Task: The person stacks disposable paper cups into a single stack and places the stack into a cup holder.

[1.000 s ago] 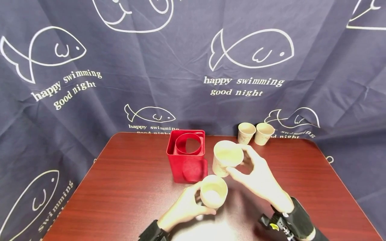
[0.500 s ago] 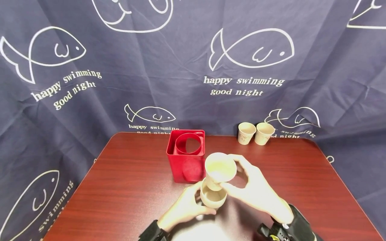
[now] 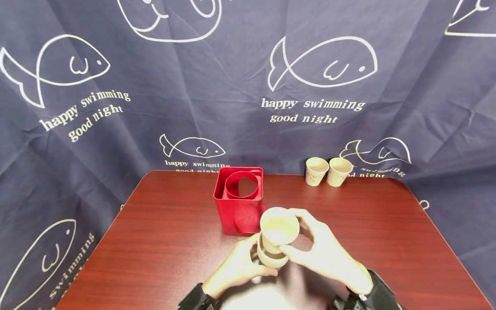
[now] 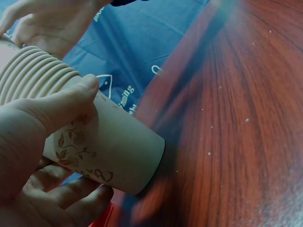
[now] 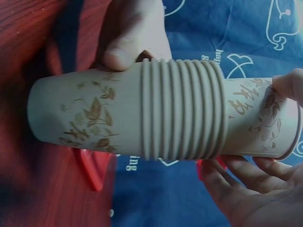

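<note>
My left hand (image 3: 238,267) grips a stack of nested paper cups (image 5: 182,111) with leaf prints, its thumb (image 4: 71,101) and fingers wrapped below the row of rims. With my right hand (image 3: 325,252) I pinch a single paper cup (image 3: 280,226) near its rim. This cup's lower part sits inside the top cup of the stack, while its printed upper wall still shows above the rims in the right wrist view. Both the cup and the stack stand roughly upright, over the near middle of the table.
A red square holder (image 3: 240,217) with a round ring in its top stands just beyond my left hand. At the table's back right, two paper cups, a left one (image 3: 315,172) and a right one (image 3: 339,173), stand close together. Behind the wooden table (image 3: 166,219) hangs a blue curtain (image 3: 232,107).
My right hand has brought its cup down and to the left, from above and beside the stack into its top opening. My left hand and the stack have stayed in place.
</note>
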Demonstrator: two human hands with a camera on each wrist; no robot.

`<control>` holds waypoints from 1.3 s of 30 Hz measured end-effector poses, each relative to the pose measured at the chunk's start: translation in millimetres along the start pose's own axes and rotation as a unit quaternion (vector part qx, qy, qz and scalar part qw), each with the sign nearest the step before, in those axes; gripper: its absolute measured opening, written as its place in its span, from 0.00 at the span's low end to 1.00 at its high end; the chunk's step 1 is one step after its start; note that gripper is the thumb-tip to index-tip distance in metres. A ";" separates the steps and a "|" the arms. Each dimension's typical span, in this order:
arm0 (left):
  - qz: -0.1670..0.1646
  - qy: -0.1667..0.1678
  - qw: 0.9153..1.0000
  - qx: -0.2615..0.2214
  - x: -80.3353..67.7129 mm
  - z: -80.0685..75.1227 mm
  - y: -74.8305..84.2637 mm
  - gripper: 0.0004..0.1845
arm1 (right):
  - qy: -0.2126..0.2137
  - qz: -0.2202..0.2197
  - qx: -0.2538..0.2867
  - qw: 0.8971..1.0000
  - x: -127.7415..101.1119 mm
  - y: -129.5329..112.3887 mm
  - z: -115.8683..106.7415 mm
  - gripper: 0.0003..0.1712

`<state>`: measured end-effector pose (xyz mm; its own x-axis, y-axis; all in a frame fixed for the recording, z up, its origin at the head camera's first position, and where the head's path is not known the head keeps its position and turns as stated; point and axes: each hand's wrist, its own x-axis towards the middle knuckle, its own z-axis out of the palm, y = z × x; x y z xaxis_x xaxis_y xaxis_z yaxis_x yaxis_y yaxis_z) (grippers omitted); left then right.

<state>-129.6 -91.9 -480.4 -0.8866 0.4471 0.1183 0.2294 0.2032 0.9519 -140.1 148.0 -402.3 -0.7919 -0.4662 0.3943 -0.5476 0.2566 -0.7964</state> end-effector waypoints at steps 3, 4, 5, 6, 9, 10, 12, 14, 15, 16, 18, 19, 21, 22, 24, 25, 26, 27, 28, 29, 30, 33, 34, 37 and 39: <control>0.013 0.003 1.000 0.005 0.3 0.2 -1.4 0.40 | 0.000 0.007 -0.011 1.000 -2.9 4.5 1.9 0.40; 0.018 0.003 1.000 0.006 0.6 0.3 -1.6 0.39 | -0.001 0.011 -0.013 1.000 -3.8 5.9 2.4 0.40; 0.020 0.003 1.000 0.006 0.9 0.3 -1.7 0.39 | -0.003 0.015 -0.013 1.000 -4.7 7.3 3.0 0.40; 0.019 0.003 1.000 0.005 1.0 0.1 -1.6 0.39 | -0.004 0.021 -0.014 1.000 -5.6 8.7 3.5 0.41; 0.009 -0.003 1.000 -0.005 1.4 -0.6 -1.1 0.38 | -0.005 0.030 -0.013 0.999 -7.9 13.0 5.7 0.41; 0.007 -0.003 1.000 -0.005 1.4 -0.6 -0.9 0.38 | -0.006 0.030 -0.011 0.999 -8.6 14.3 6.8 0.41; 0.005 -0.003 1.000 -0.002 0.9 -1.0 -0.8 0.38 | -0.007 0.028 -0.012 1.000 -9.7 16.7 9.2 0.40; 0.007 -0.001 1.000 0.003 0.5 -0.9 -1.0 0.38 | -0.008 0.020 -0.011 1.000 -10.9 18.7 11.5 0.40; 0.007 0.000 1.000 0.005 0.3 -1.0 -1.1 0.39 | -0.008 0.019 -0.011 1.000 -11.4 19.2 12.7 0.40; 0.008 0.001 1.000 0.007 0.2 -1.1 -1.2 0.39 | -0.009 0.015 -0.011 1.000 -11.8 20.0 13.7 0.39; 0.009 0.002 1.000 0.008 0.2 -1.2 -1.6 0.40 | -0.011 0.017 -0.012 1.000 -12.9 21.1 15.2 0.39; 0.011 0.001 1.000 0.005 0.3 -1.1 -1.8 0.40 | -0.012 0.019 -0.011 1.000 -13.3 21.7 15.7 0.39; 0.018 0.002 1.000 0.007 0.5 -0.7 -2.3 0.40 | -0.013 0.018 -0.015 1.000 -13.5 22.7 16.7 0.39; 0.022 0.003 1.000 0.008 0.6 -0.4 -2.5 0.40 | -0.015 0.022 -0.013 1.000 -13.5 22.8 17.0 0.40; 0.023 0.004 1.000 0.005 0.6 0.1 -3.0 0.41 | -0.020 0.026 -0.013 0.999 -13.3 23.1 17.5 0.40; 0.021 0.004 1.000 0.003 0.7 0.2 -2.9 0.41 | -0.021 0.026 -0.012 0.999 -13.3 23.1 17.5 0.41; 0.018 0.004 1.000 0.001 0.6 0.3 -2.8 0.42 | -0.023 0.024 -0.014 0.999 -13.2 23.0 17.4 0.41; 0.012 0.004 1.000 -0.002 0.5 0.2 -2.5 0.42 | -0.025 0.024 -0.014 0.999 -13.2 22.8 17.3 0.42; 0.006 0.004 1.000 -0.006 0.4 0.1 -2.2 0.42 | -0.026 0.027 -0.014 0.999 -13.5 22.5 17.2 0.43; 0.002 0.003 1.000 -0.006 0.3 0.0 -1.7 0.42 | -0.027 0.026 -0.018 0.999 -13.7 22.5 17.0 0.43; -0.001 0.002 1.000 -0.007 0.2 -0.2 -1.1 0.42 | -0.028 0.027 -0.019 0.999 -14.0 22.3 16.8 0.44; -0.004 0.003 1.000 -0.001 -0.1 -0.8 -0.1 0.42 | -0.029 0.028 -0.026 0.999 -14.4 22.3 16.6 0.45; -0.005 0.002 1.000 0.000 -0.2 -1.0 0.1 0.42 | -0.029 0.031 -0.026 0.999 -14.5 22.4 16.6 0.45; -0.008 0.003 1.000 0.001 -0.3 -1.4 0.6 0.42 | -0.029 0.025 -0.029 0.999 -14.2 23.1 16.9 0.44; -0.008 0.005 1.000 0.004 -0.3 -1.4 0.8 0.42 | -0.028 0.019 -0.029 0.999 -13.7 23.4 17.0 0.43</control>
<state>-129.7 -93.1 -479.3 -0.8945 0.4344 0.1060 0.2185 0.2178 0.9512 -137.5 146.0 -434.1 -0.7973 -0.5009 0.3368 -0.5334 0.3234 -0.7816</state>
